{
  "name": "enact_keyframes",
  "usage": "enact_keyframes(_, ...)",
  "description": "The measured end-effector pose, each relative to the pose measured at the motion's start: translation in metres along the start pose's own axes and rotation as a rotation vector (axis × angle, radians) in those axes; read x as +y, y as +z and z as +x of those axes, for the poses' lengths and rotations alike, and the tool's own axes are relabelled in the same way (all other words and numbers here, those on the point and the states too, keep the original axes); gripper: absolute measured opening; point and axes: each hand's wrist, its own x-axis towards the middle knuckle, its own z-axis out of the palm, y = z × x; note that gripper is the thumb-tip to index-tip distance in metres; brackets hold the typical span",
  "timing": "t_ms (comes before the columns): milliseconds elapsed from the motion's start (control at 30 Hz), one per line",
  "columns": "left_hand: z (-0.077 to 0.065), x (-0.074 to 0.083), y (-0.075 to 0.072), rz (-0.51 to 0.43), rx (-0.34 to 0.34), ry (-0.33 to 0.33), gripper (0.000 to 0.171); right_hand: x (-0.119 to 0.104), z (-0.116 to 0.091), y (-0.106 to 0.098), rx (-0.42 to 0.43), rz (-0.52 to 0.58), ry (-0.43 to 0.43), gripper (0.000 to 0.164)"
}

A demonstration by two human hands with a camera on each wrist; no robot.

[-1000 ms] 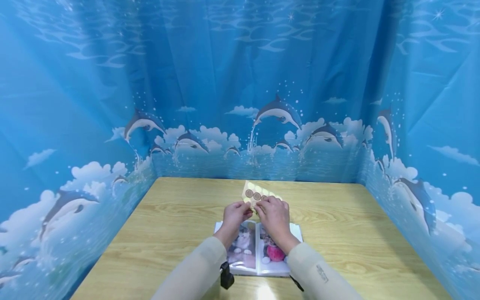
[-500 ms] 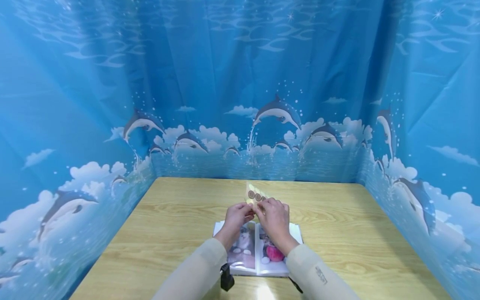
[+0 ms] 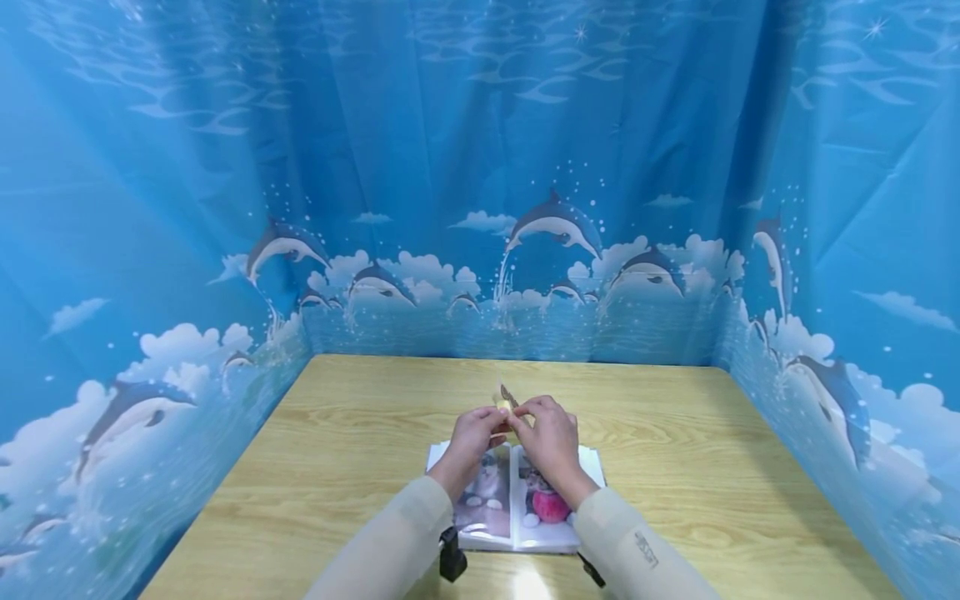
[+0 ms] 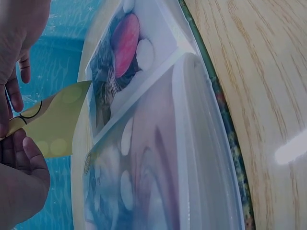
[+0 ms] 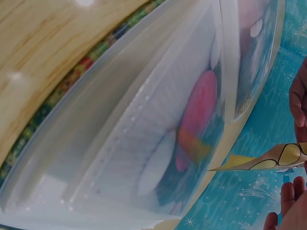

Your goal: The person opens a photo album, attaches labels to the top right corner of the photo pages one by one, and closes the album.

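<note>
A pale yellow sticker sheet [image 3: 507,398] with round brown stickers is held up over the far edge of an open photo album [image 3: 515,508]. My left hand [image 3: 474,433] pinches its near edge between thumb and fingers. My right hand [image 3: 550,435] pinches it from the other side, fingertips close to the left ones. The sheet curves away and downward in the left wrist view, its yellow back [image 4: 55,120] facing the camera. In the right wrist view it shows nearly edge-on. The fingers hide what lies right at the pinch.
Clear sleeves in the album hold a pink-and-white photo [image 5: 199,105] on the right page and a greyish photo [image 3: 483,500] on the left. A small round sticker [image 5: 245,105] sits at the left page's far corner. A blue dolphin curtain [image 3: 480,317] surrounds the wooden table [image 3: 360,433].
The sticker sheet has turned and bent from showing its printed face to being almost edge-on in the head view. Both hands stay nearly in place, with fingertips shifted slightly.
</note>
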Motion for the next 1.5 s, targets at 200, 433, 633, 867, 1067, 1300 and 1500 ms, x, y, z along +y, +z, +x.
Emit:
enact_keyframes(200,0.001,-0.0009,-0.0003,-0.001,-0.006,0.01,0.017,0.0003,-0.0008,-0.0002,-0.002,0.01,-0.017,0.016)
enact_keyframes(433,-0.0008,0.0002,0.0006,0.029,0.013,0.019,0.017,0.0008,-0.0016,0.0006,0.007,-0.106,-0.09,0.011)
enact_keyframes(633,-0.002,0.0006,0.0006,0.037,0.016,0.021,0.018,0.0023,-0.0021,0.0009,0.008,-0.147,-0.11,0.015)
enact_keyframes(867,-0.002,-0.001,0.0009,0.066,0.013,0.03,0.02,0.0018,-0.003,-0.0002,0.009,-0.137,-0.114,0.019)
enact_keyframes(1067,-0.0015,-0.0023,0.0013,0.087,0.012,0.032,0.021,0.0011,-0.0031,-0.0005,0.017,-0.124,-0.139,0.012)
enact_keyframes(1300,-0.0023,-0.0018,-0.0012,0.087,-0.006,0.042,0.021,0.0027,-0.0025,-0.0006,-0.008,-0.087,-0.118,0.012)
enact_keyframes(1500,-0.0021,-0.0011,-0.0031,0.097,0.001,0.047,0.019,0.0049,-0.0013,-0.0027,-0.035,-0.059,-0.055,0.012)
